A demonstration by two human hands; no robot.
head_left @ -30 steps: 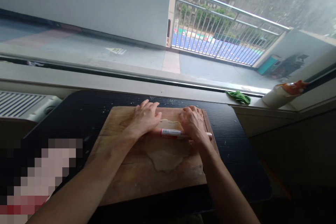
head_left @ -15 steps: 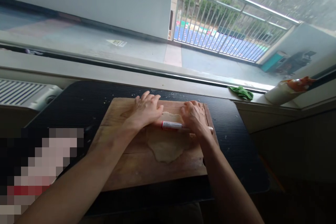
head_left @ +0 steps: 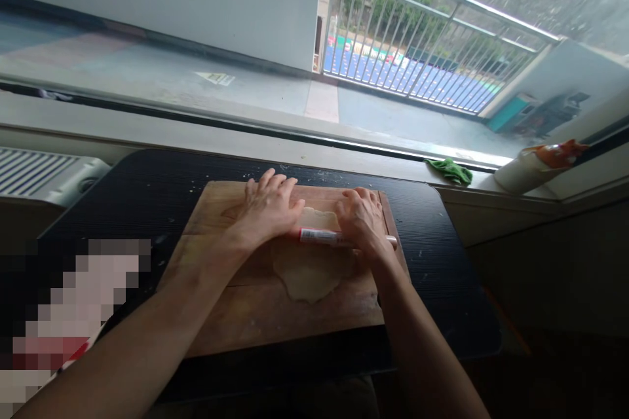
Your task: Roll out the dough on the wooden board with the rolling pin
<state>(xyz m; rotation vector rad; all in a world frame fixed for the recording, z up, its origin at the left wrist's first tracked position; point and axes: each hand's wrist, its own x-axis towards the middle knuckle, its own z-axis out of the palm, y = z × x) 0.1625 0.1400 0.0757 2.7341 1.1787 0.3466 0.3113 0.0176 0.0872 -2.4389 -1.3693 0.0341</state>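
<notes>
A wooden rolling pin point(head_left: 323, 237) with a red-and-white label lies across a flattened sheet of dough point(head_left: 314, 276). The dough has an uneven, rounded near edge and rests on a wooden cutting board point(head_left: 221, 314). My left hand point(head_left: 272, 204) presses over the pin's left part, its fingers bent forward past it and hiding that end. Over the right part, my right hand point(head_left: 361, 216) curls its fingers round the pin, whose right tip sticks out beyond the wrist.
The board stands on a black table point(head_left: 437, 262) dusted with flour specks. On the windowsill behind are a green cloth point(head_left: 449, 171) and a white container point(head_left: 521, 170) with something orange on top. A white radiator point(head_left: 54, 177) is at left. A blurred patch covers the lower left.
The rolling pin and both hands have come very slightly toward me, and the pin's label looks turned a little. The whole view has shifted slightly.
</notes>
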